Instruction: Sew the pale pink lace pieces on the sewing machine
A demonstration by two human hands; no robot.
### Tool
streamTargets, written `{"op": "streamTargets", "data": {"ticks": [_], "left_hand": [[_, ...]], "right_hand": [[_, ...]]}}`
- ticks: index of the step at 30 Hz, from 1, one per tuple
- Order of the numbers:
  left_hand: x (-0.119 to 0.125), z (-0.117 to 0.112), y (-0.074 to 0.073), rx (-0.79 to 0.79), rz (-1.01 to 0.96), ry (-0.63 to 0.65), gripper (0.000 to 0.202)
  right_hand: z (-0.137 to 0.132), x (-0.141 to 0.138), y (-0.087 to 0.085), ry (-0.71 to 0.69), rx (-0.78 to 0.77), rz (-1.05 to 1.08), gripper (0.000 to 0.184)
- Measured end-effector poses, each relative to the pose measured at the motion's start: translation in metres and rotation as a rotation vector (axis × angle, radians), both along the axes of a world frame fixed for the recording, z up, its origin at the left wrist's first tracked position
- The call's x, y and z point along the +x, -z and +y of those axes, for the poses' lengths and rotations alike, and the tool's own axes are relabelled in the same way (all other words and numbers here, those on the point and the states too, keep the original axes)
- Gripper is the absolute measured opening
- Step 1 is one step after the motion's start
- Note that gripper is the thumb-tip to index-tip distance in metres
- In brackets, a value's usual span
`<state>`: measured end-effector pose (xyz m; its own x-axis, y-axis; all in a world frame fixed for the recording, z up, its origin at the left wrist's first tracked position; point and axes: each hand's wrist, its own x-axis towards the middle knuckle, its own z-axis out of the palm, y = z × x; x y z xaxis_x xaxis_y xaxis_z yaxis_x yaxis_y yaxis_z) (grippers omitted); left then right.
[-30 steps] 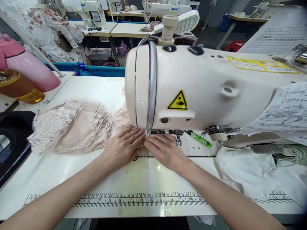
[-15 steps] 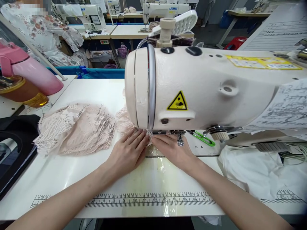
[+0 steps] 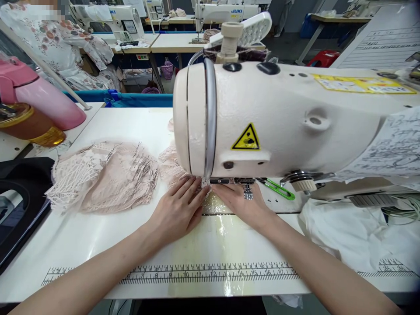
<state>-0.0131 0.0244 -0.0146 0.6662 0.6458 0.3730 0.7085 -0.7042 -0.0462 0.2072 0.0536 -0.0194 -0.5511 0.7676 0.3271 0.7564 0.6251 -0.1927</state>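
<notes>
My left hand (image 3: 180, 206) lies flat on pale pink lace fabric (image 3: 172, 164) just left of the needle area, its fingers stretched out and slightly apart. The lace runs back behind the head of the sewing machine (image 3: 272, 118), which hides part of it. My right hand (image 3: 243, 203) rests flat to the right of the needle area, fingers reaching in under the machine head. Its fingertips are mostly hidden behind the metal parts there. Between the hands, a small edge of lace shows by the presser foot (image 3: 205, 181).
Another lace piece (image 3: 114, 179) with loose dark threads lies left, beside a black case (image 3: 22, 205). Green thread snips (image 3: 278, 189) lie right of the needle area, near white cloth (image 3: 344, 232). A pink bottle (image 3: 49, 98) and amber jar (image 3: 33, 124) stand back left. A person (image 3: 62, 48) sits beyond.
The fingers of my left hand have shifted slightly, with the index finger more apart from the others. The whole machine appears a little further right in the view.
</notes>
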Motion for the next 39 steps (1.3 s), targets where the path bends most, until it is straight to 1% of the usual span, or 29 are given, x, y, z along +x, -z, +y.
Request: {"op": "streamTargets", "data": {"ticks": [2,5,8,11,15,17,21,24,29,35,39], "left_hand": [[0.0,0.0,0.0,-0.018,0.001,-0.003,0.045],[0.0,0.0,-0.001,-0.039,-0.015,-0.006,0.045],[0.0,0.001,-0.002,-0.015,-0.019,0.016,0.043],[-0.001,0.001,-0.002,0.036,-0.013,0.031,0.041],[-0.003,0.001,-0.003,0.072,-0.018,0.028,0.038],[-0.004,0.002,-0.004,0.069,-0.024,0.022,0.036],[-0.005,0.003,-0.007,0.061,-0.036,-0.013,0.035],[-0.005,0.004,-0.006,0.067,-0.028,-0.051,0.035],[-0.005,0.005,-0.003,0.063,-0.028,-0.079,0.036],[-0.004,0.005,-0.003,0.102,0.03,-0.093,0.038],[-0.004,0.005,-0.002,0.089,0.038,-0.094,0.038]], "right_hand": [[0.001,-0.001,-0.002,0.02,-0.067,0.036,0.034],[-0.002,-0.002,-0.007,0.06,-0.12,0.047,0.032],[-0.006,-0.001,-0.01,0.054,-0.066,0.048,0.035],[-0.009,0.001,-0.009,-0.001,0.016,0.05,0.037],[-0.005,-0.001,-0.002,-0.075,0.088,0.05,0.025],[-0.004,-0.003,0.002,-0.088,0.11,0.053,0.024],[-0.004,-0.005,0.005,-0.084,0.077,0.045,0.027],[-0.005,-0.006,0.003,-0.078,0.037,0.024,0.029],[-0.007,-0.008,-0.001,-0.018,0.006,-0.04,0.032],[-0.008,-0.01,-0.001,0.01,0.034,-0.066,0.037],[-0.005,-0.009,0.001,-0.019,0.074,-0.062,0.037]]}}
